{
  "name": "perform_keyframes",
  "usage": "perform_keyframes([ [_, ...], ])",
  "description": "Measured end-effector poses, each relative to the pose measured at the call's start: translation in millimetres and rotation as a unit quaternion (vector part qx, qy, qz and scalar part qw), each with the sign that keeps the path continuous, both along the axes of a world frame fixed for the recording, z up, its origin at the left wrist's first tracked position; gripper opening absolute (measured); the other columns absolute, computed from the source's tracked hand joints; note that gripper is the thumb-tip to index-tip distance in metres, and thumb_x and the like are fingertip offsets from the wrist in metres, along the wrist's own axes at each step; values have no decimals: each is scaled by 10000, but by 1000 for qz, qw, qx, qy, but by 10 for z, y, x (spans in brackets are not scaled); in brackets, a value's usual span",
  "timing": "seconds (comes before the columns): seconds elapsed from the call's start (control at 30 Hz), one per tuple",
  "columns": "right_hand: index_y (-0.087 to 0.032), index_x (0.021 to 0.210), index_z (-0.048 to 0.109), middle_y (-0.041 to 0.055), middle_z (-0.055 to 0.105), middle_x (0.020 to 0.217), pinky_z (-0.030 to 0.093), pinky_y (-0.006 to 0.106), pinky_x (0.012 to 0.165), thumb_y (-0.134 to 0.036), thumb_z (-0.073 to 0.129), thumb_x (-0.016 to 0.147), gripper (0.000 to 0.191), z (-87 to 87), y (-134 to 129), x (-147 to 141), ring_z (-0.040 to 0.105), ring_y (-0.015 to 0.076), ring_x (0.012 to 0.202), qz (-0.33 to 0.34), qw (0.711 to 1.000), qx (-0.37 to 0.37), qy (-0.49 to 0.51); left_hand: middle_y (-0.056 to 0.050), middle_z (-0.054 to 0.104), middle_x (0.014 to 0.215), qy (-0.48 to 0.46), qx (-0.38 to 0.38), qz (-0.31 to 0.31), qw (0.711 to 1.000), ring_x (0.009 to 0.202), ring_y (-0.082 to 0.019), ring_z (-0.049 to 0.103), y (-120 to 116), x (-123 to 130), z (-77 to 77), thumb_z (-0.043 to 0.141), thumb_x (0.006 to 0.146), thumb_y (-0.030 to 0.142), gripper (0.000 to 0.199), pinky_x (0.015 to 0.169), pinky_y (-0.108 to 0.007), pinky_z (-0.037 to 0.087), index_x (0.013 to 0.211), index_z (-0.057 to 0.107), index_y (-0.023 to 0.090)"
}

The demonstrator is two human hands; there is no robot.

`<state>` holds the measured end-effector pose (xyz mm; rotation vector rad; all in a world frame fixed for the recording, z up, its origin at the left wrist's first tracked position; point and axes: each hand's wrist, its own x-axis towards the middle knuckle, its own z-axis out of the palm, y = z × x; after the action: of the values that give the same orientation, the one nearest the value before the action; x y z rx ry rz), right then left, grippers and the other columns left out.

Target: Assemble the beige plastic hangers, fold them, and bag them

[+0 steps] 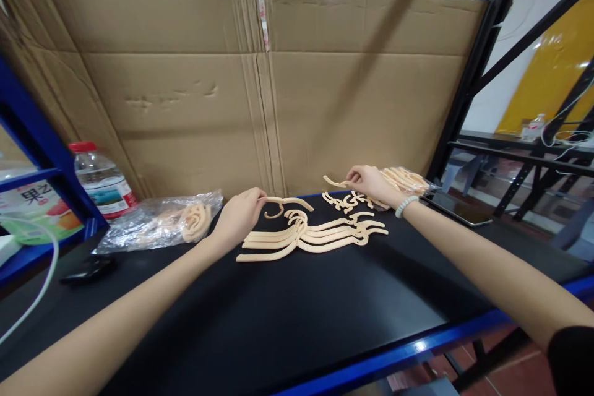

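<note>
My left hand (pixel 239 216) pinches one end of a beige plastic clothes hanger (pixel 299 203), whose hook points down towards the table. A thin curved beige hanger piece (pixel 334 182) sticks out to the left from the closed fingers of my right hand (pixel 369 183); its other end is hidden by the hand. Between and in front of my hands, several beige hangers (pixel 325 246) lie in an overlapping row with their hooks together. Behind their right ends is a small pile of curved beige pieces (pixel 346 202), just below my right hand.
A clear bag of beige parts (pixel 195 223) lies at the left, beside a red-capped bottle (pixel 104 182). Another bag of parts (pixel 408 180) is behind my right wrist, near a dark flat device (pixel 459 209). Cardboard (pixel 185 93) walls off the back of the black table (pixel 301 322).
</note>
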<state>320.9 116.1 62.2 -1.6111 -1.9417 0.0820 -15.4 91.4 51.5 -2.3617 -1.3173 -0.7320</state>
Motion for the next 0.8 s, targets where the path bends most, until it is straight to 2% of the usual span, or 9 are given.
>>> perform_keyframes([
  [0.17,-143,878,675,67,711,768,504,273,650,-175,564,796,142,-90,-182,-148,663,170,690,38,994,63,85,-73,681,852,-19,51,-17,998,737,-206,649,-7,-92,3,348,981,234,206,635,-301,467,933,538,169],
  [0.33,-148,913,634,49,664,745,514,320,647,-196,535,801,157,-148,-270,-282,632,165,619,50,980,89,173,-72,637,863,31,87,-70,993,766,-211,602,-52,-58,42,369,981,233,195,696,-328,449,939,547,166],
  [0.5,-168,825,576,3,601,660,564,322,613,-279,574,785,118,-235,-352,-382,624,148,587,103,948,36,299,-65,626,849,74,113,-122,983,773,-207,562,-218,-10,66,395,970,179,180,725,-341,428,904,563,172],
  [0.63,-181,801,541,4,621,683,596,340,680,-372,673,735,242,-306,-460,-421,649,146,633,138,907,-21,396,-65,637,871,76,129,-132,980,793,-203,553,-313,-15,54,384,960,117,200,740,-341,428,901,566,174],
  [0.8,-193,735,515,27,644,789,598,357,782,-396,792,627,360,-413,-569,-402,683,168,736,157,857,-66,486,-73,661,892,66,124,-132,981,780,-203,600,-423,-27,-40,404,967,159,161,681,-316,449,953,565,157],
])
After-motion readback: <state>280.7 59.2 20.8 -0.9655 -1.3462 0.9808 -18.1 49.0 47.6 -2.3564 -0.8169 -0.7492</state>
